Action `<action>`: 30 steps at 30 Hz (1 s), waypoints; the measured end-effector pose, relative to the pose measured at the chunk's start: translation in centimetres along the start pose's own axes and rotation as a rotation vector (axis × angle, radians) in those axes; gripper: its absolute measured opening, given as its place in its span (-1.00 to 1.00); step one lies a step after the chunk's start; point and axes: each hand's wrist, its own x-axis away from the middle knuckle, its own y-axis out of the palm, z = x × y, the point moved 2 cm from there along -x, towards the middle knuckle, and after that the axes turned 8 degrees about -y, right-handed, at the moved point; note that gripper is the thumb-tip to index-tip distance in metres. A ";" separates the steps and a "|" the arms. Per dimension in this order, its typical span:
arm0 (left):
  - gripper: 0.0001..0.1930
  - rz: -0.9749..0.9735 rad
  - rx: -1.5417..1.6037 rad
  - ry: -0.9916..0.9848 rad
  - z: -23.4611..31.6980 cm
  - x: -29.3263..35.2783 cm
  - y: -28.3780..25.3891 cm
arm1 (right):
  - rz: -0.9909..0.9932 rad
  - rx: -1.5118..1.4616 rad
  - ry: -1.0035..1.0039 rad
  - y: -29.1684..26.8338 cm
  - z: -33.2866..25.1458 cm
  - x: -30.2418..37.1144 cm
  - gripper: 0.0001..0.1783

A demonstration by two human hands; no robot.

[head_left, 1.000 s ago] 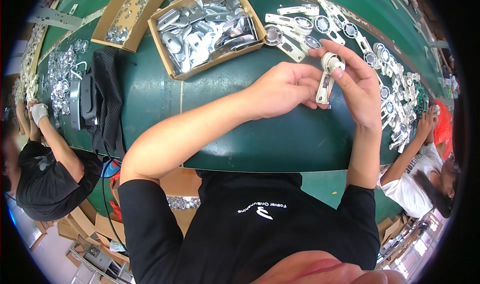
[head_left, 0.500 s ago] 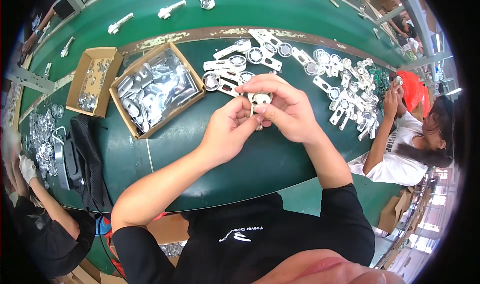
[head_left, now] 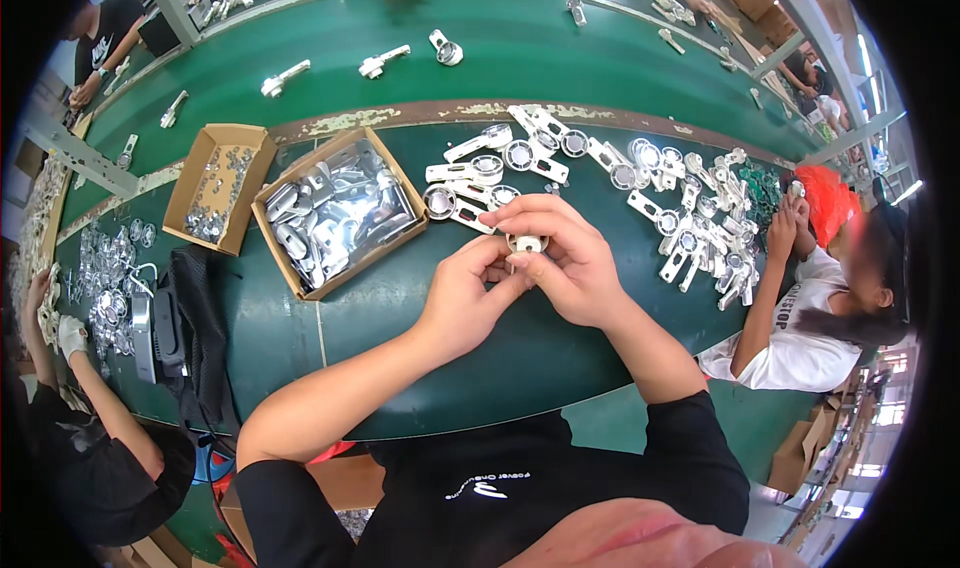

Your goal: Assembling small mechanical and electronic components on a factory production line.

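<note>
Both my hands meet above the green table, close to its middle, around a small white part with a round head (head_left: 527,243). My left hand (head_left: 468,293) pinches it low down, with thumb and fingertips together. Curled over its top and right side is my right hand (head_left: 575,268), thumb pressed against the near face. My fingers hide most of the part. Just beyond my hands lie several white fan-like pieces (head_left: 487,171) with round grilles and flat handles. A larger heap of similar pieces (head_left: 690,233) spreads to the right.
Left of my hands stands a cardboard box (head_left: 370,265) of shiny curved covers, beside a smaller box (head_left: 255,183) of tiny metal bits. A black cloth (head_left: 205,318) lies farther left. Spaced pieces lie on the green belt (head_left: 330,93) beyond. Co-workers sit left and right.
The whole view has shifted, so the table sits lower and further right in it. Both hands keep hold of the white part, fingers slightly moved. Another person's hand now shows beyond the belt.
</note>
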 end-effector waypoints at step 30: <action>-0.79 -0.081 -0.058 -0.258 0.3 -0.8 -0.9 | 0.189 -0.227 0.061 -0.8 1.9 -0.1 -0.64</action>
